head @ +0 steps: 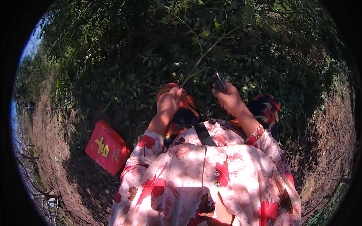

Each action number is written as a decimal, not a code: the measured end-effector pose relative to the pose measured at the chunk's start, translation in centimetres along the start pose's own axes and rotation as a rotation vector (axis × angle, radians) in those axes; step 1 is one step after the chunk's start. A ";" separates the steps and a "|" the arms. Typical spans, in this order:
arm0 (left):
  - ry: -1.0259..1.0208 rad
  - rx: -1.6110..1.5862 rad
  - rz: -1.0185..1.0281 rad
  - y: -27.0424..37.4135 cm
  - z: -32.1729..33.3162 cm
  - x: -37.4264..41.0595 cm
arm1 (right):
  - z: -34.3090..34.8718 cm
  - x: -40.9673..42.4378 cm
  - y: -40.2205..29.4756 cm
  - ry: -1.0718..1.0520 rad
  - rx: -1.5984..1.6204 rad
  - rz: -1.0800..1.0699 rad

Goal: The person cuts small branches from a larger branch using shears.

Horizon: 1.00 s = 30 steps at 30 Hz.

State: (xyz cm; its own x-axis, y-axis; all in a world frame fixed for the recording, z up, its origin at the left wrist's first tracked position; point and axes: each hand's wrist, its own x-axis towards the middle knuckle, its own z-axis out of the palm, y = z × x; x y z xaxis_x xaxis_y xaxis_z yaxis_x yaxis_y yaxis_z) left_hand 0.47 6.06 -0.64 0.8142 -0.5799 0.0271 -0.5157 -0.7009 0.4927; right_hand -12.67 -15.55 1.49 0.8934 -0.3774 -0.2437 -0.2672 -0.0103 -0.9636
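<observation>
My left hand grips the lower end of a long leafy stem, close above my left knee. The stem slants away up and to the right and forks into thinner side shoots with leaves. In my right hand is a small cutting tool with a dark body and a shiny metal tip, probably pruning shears. Its tip points upward, apart from the stem and to its right. My fingers hide most of the handle.
A red box or bag with yellow writing rests on the ground at my left. Dense green plants grow in front of me, largely in shade. Bare brown soil shows at the left, and dry branches lie at the lower left.
</observation>
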 end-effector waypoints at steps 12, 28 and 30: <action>-0.006 -0.021 0.001 0.2 -0.3 -0.2 | 0.4 -0.5 0.1 -0.010 0.167 -0.075; 0.066 -0.197 0.020 2.2 -0.1 -1.0 | 0.4 -2.0 -1.2 0.056 -0.451 -0.283; 0.098 -0.191 0.040 2.0 0.5 -1.2 | 0.2 -2.0 -1.0 0.087 -0.468 -0.300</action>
State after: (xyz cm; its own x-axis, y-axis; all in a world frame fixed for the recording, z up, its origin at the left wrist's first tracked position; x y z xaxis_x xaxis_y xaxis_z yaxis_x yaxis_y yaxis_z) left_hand -1.66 5.20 -0.14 0.8208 -0.5562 0.1303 -0.4962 -0.5812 0.6449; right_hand -14.12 -14.55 2.92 0.9271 -0.3696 0.0632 -0.1550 -0.5313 -0.8329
